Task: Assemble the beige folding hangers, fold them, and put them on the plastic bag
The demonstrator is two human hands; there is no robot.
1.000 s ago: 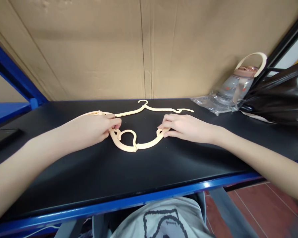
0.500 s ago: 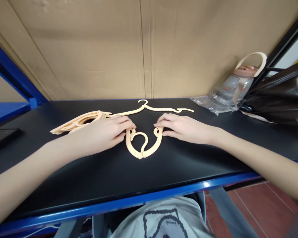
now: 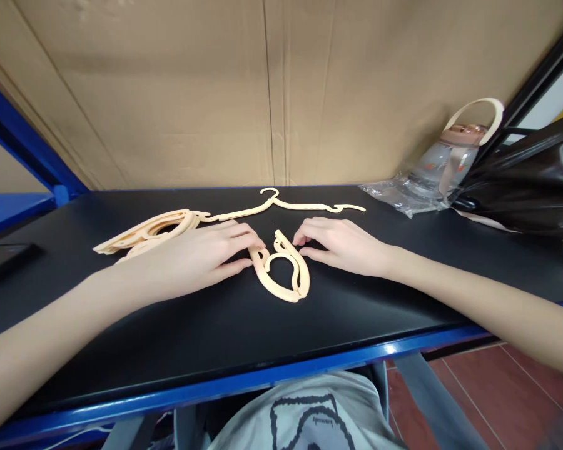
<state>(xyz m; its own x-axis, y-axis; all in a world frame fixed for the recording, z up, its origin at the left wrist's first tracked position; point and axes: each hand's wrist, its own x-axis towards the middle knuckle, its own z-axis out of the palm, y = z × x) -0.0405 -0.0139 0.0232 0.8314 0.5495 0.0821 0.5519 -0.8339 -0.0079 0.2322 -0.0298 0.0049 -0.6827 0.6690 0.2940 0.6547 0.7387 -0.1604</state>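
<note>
A cream folding clothes hanger point(image 3: 276, 290) lies on the black tabletop in front of me, its two arms folded up close around its curved hook. My left hand point(image 3: 216, 251) pinches the end of its left arm between fingers and thumb. Beside the right arm rests my right hand point(image 3: 342, 245), fingers bent and thumb apart, holding nothing; whether a fingertip brushes the hanger I cannot tell. Behind my hands, a second cream hanger point(image 3: 300, 206) lies unfolded with its hook toward the wall. A pile of folded cream hangers point(image 3: 145, 230) sits left, partly covered by my left forearm.
At the back right stands a clear bottle point(image 3: 443, 165) with a cream handle, beside crumpled clear plastic point(image 3: 394, 195) and a shiny black bag point(image 3: 535, 187). A dark flat object point(image 3: 4, 259) lies at the left edge. Cardboard point(image 3: 182, 94) backs the table, whose front edge point(image 3: 281, 375) is blue.
The near hanger's arms have come closer together, and it has shifted and turned slightly rightward. My right hand has let go of its right arm; my left hand moved slightly right.
</note>
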